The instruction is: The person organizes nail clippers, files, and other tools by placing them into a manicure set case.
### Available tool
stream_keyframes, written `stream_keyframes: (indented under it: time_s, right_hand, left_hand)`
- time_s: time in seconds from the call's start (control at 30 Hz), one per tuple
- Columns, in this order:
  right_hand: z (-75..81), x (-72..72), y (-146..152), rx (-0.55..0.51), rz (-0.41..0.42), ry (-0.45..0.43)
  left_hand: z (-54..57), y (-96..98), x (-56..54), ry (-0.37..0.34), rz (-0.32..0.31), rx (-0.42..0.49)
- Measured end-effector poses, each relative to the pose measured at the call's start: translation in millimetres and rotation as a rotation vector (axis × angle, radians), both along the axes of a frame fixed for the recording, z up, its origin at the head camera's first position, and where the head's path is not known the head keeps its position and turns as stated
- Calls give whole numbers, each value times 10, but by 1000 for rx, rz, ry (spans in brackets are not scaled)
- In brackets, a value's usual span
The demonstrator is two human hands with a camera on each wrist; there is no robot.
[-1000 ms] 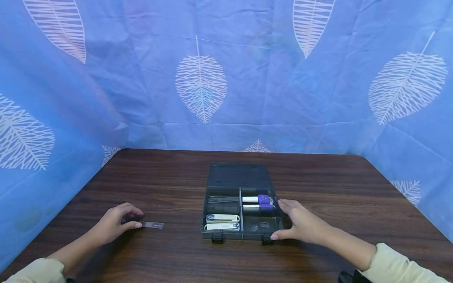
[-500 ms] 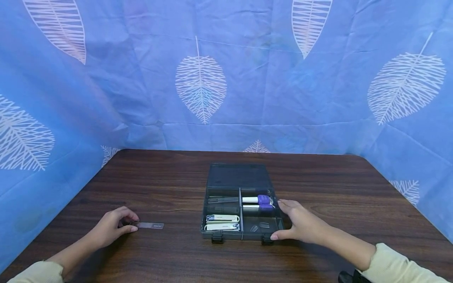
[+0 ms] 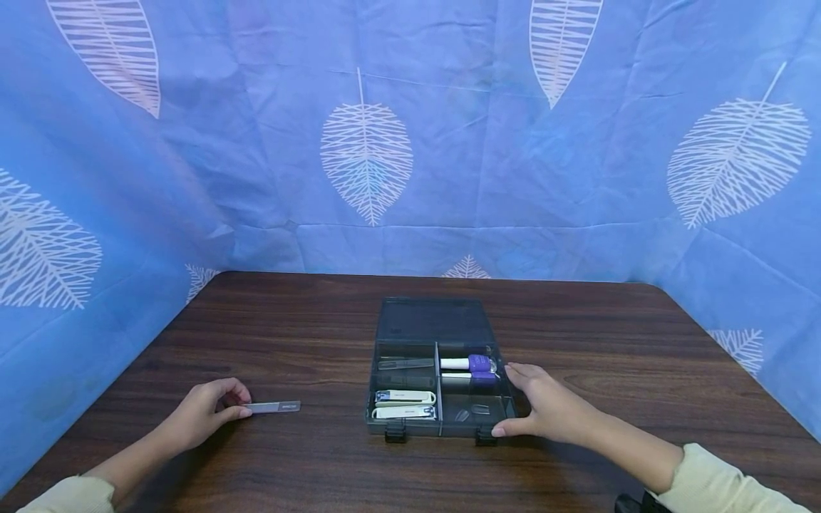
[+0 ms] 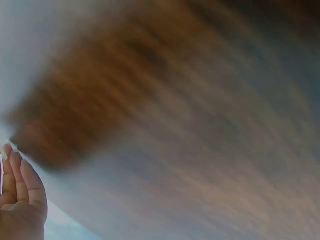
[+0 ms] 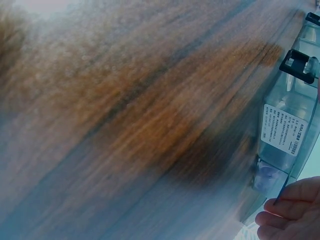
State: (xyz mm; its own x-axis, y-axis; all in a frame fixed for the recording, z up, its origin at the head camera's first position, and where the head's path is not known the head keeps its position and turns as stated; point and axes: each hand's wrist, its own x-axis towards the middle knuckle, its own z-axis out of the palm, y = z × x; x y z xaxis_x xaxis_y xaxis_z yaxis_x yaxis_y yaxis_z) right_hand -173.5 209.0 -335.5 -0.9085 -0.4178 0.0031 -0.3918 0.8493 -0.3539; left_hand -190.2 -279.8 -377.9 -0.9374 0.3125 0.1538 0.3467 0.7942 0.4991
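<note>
My left hand (image 3: 204,413) is at the left of the table, pinching one end of a small flat grey nail file (image 3: 274,407) between thumb and fingers. In the left wrist view only the fingers (image 4: 34,185) show, at the edge; the file cannot be made out. A dark see-through plastic case (image 3: 440,426) lies with its lid (image 3: 431,319) folded back. My right hand (image 3: 553,407) grips its right side, thumb at the front corner and fingers along the side wall. Inside the case are two nail clippers (image 3: 404,397) at front left and two purple-and-white nail polish bottles (image 3: 477,363) at right.
A thin clear strip (image 3: 405,363) lies in the back left compartment. Two latches (image 3: 395,431) stick out at the case's front. A printed label (image 5: 284,130) shows on the case in the right wrist view. A blue leaf-print cloth (image 3: 449,157) hangs around the dark wooden table (image 3: 308,313).
My left hand has drawn back slightly to the left, and the nail file now sits pinched and a little raised at its fingertips. The right hand and the case have stayed put.
</note>
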Motion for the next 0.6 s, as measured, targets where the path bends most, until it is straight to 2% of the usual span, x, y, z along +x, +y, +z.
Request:
stream_keyframes:
  time_s: [0.37,0.6]
  right_hand:
    - [-4,3,-1,-5,6,1]
    - [-12,6,-1,-3,2,10]
  left_hand:
    - [42,66,-32,92,-13,-20]
    - [86,134,-54,199,-16,-1]
